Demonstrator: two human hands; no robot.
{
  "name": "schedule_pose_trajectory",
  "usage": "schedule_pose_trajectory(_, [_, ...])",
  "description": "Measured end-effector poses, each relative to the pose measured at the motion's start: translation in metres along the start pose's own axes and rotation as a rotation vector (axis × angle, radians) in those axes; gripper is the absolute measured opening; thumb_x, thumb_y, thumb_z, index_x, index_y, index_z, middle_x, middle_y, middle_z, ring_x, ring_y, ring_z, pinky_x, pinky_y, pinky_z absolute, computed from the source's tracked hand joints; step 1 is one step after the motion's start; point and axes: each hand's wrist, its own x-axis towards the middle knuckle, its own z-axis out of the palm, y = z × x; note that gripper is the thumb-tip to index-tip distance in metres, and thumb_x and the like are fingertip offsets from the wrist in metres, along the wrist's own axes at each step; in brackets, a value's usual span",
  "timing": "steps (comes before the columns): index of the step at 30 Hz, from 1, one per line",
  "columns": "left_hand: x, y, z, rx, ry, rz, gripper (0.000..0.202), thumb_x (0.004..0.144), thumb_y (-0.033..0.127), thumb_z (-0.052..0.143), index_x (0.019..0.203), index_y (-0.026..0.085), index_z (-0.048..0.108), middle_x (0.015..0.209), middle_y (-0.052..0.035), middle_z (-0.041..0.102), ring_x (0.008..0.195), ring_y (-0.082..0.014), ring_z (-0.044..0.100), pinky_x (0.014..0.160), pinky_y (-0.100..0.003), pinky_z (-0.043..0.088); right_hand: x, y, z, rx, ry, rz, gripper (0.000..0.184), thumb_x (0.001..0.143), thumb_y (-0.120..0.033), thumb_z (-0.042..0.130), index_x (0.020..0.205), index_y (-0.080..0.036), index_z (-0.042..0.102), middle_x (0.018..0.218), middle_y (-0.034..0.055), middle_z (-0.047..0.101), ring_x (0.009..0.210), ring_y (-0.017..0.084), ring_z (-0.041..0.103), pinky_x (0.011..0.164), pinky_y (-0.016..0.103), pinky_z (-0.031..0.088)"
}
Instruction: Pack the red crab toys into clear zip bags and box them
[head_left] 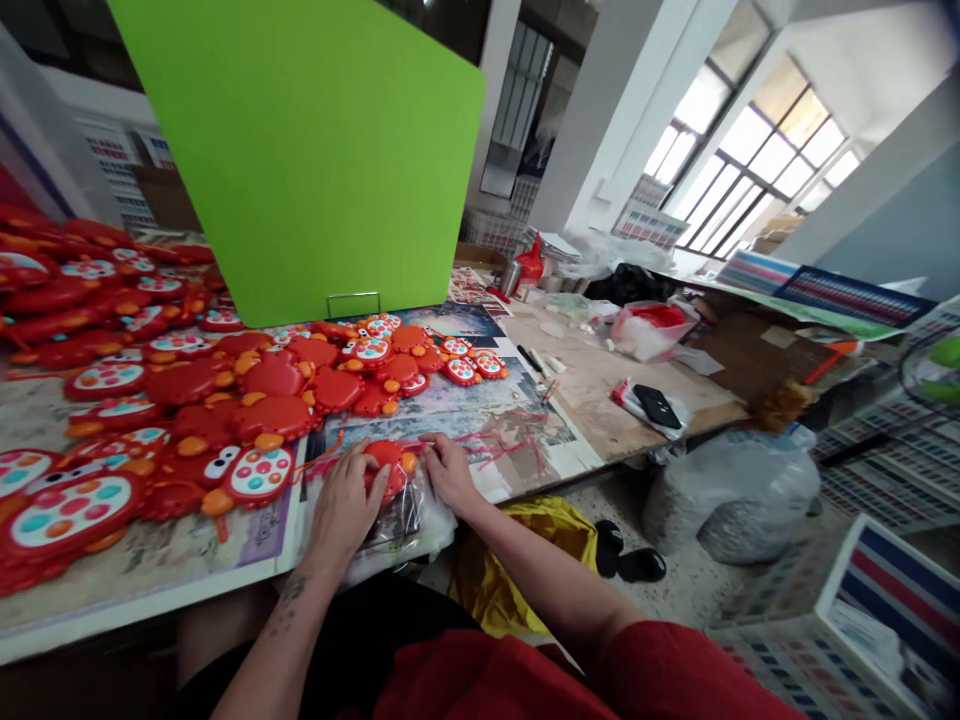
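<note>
A red crab-shaped toy point(388, 462) with orange claws lies partly inside a clear plastic bag point(397, 520) at the near table edge. My left hand point(343, 500) rests on the toy's left side, fingers curled over it and the bag. My right hand point(448, 470) pinches the bag's right edge beside the toy. A large heap of the same red crab toys point(225, 385), some face up with white dotted fronts, covers the table to the left and behind.
A green upright panel point(315, 150) stands at the back of the table. To the right lie pens, a black phone point(657, 405), plastic bags and a red bottle point(529, 265). A yellow bag point(540, 540), grey sack point(739, 490) and printed boxes point(862, 620) sit on the floor.
</note>
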Motion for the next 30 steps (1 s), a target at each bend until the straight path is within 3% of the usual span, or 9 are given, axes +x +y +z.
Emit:
schedule_pose_trajectory(11, [-0.003, 0.006, -0.001, -0.040, 0.011, -0.012, 0.015, 0.094, 0.033, 0.045, 0.090, 0.020, 0.051, 0.127, -0.0165, 0.059, 0.124, -0.0292, 0.052, 0.104, -0.048, 0.043, -0.001, 0.000, 0.001, -0.102, -0.097, -0.013, 0.023, 0.088, -0.020, 0.046, 0.096, -0.021, 0.068, 0.086, 0.0025, 0.072, 0.081, 0.018, 0.064, 0.078, 0.031, 0.048])
schedule_pose_trajectory(30, [-0.010, 0.016, -0.006, -0.085, -0.015, -0.098, 0.009, 0.093, 0.027, 0.053, 0.090, 0.019, 0.055, 0.129, -0.0124, 0.058, 0.126, -0.0259, 0.050, 0.106, -0.044, 0.041, -0.009, -0.010, -0.006, -0.083, -0.189, 0.068, 0.031, 0.083, -0.036, 0.045, 0.096, -0.018, 0.067, 0.090, 0.0070, 0.072, 0.084, 0.022, 0.064, 0.080, 0.036, 0.048])
